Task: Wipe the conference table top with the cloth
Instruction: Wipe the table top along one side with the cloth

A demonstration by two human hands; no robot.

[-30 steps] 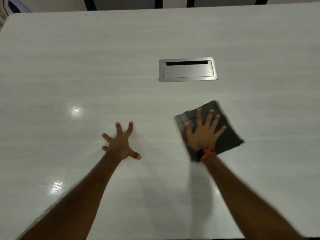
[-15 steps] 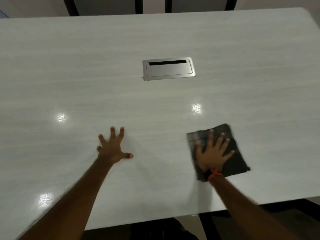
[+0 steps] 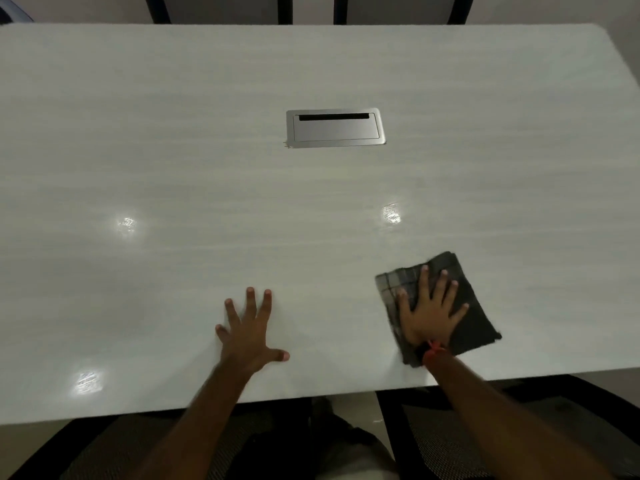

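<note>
Pressing the cloth (image 3: pixel 438 306) flat with our right hand (image 3: pixel 427 313), fingers spread wide and palm down rather than closed around it, we had it near the table's (image 3: pixel 207 168) near edge, toward the right side. Our left hand (image 3: pixel 247 336) lay open and bare on the top, well apart from the cloth, holding nothing and seemingly bracing us.

We judged the wiping to be in mid-course. The top showed no streak, spill or damp trail, so we could not tell which parts were done; the wide stretch beyond the metal hatch (image 3: pixel 335 128) and the far corners looked as likely untouched as wiped.

The table's left end ran out of view. Chair backs (image 3: pixel 221 8) beyond the far edge were cut off, and dark seats (image 3: pixel 450 438) below were hard to make out.
</note>
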